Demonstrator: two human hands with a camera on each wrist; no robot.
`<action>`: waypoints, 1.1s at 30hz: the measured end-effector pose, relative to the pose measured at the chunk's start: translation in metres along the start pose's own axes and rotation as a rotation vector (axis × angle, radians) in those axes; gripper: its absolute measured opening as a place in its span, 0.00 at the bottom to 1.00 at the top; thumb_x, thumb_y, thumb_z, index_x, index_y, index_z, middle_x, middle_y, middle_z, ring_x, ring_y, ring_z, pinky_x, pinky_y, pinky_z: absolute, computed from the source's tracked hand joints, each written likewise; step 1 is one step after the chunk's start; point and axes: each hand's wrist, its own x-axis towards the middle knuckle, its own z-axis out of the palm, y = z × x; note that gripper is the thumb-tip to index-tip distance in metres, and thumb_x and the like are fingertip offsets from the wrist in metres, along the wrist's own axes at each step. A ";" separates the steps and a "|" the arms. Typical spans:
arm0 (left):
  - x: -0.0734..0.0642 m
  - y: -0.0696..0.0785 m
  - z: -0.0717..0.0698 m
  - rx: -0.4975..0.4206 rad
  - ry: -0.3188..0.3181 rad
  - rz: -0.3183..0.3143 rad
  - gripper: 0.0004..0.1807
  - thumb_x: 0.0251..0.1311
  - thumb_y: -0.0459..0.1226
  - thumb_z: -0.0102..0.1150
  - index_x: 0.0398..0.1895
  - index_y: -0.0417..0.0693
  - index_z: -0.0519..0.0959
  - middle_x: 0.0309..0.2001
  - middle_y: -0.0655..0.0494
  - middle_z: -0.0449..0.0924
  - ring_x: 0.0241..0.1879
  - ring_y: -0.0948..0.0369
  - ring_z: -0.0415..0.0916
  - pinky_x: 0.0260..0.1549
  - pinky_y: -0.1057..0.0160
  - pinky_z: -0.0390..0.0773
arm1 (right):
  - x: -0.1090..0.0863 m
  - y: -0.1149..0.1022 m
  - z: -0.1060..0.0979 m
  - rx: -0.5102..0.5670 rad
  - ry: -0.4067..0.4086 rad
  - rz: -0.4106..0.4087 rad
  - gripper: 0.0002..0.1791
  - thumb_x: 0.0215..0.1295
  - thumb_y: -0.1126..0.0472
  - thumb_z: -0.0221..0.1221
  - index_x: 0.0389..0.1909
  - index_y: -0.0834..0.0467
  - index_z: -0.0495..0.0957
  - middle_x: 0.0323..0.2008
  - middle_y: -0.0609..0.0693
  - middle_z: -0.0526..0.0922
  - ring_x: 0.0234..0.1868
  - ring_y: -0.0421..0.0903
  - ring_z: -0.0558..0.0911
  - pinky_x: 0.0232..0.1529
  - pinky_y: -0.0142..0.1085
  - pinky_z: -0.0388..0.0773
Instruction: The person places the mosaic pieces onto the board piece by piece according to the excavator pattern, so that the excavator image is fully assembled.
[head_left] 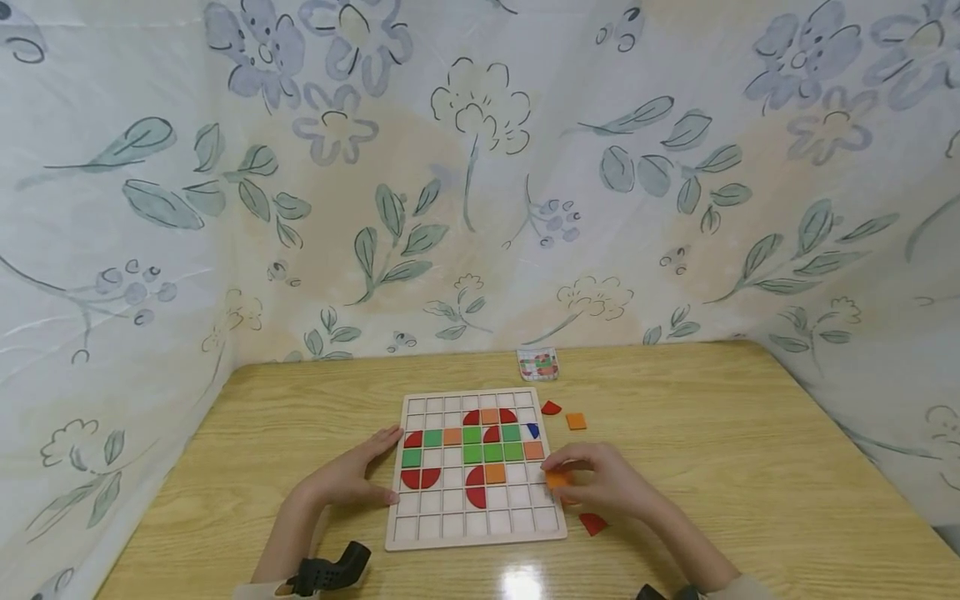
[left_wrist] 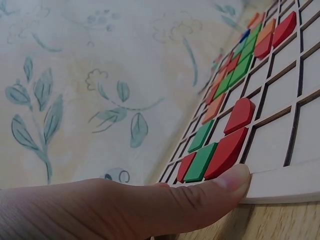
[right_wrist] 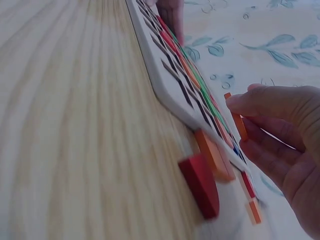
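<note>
A wooden grid board (head_left: 477, 546) lies on the table, several of its cells filled with red quarter-round, green and orange square tiles. Along its left edge my left hand (head_left: 337, 477) rests with fingers spread, the thumb (left_wrist: 227, 181) touching the rim. My right hand (head_left: 611, 485) pinches an orange square tile (right_wrist: 238, 124) between thumb and fingers, just above the board's right edge. Below that hand, an orange tile (right_wrist: 214, 154) and a red quarter-round tile (right_wrist: 200, 186) lie beside the board. A blue piece (head_left: 533, 431) sits in a right-hand cell.
Past the board's upper right lie a red quarter-round tile (head_left: 551, 407) and an orange square tile (head_left: 576, 421). A small printed pattern card (head_left: 538, 365) is at the table's back edge. Flower-patterned cloth (head_left: 480, 192) hangs behind and at both sides of the wooden table (head_left: 300, 417).
</note>
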 end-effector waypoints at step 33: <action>0.002 0.000 0.000 -0.015 -0.004 -0.022 0.51 0.44 0.45 0.70 0.71 0.47 0.53 0.72 0.44 0.46 0.71 0.44 0.39 0.64 0.40 0.47 | 0.033 -0.025 0.044 -0.097 -0.048 -0.292 0.12 0.53 0.62 0.65 0.41 0.56 0.81 0.39 0.44 0.84 0.42 0.38 0.80 0.46 0.31 0.77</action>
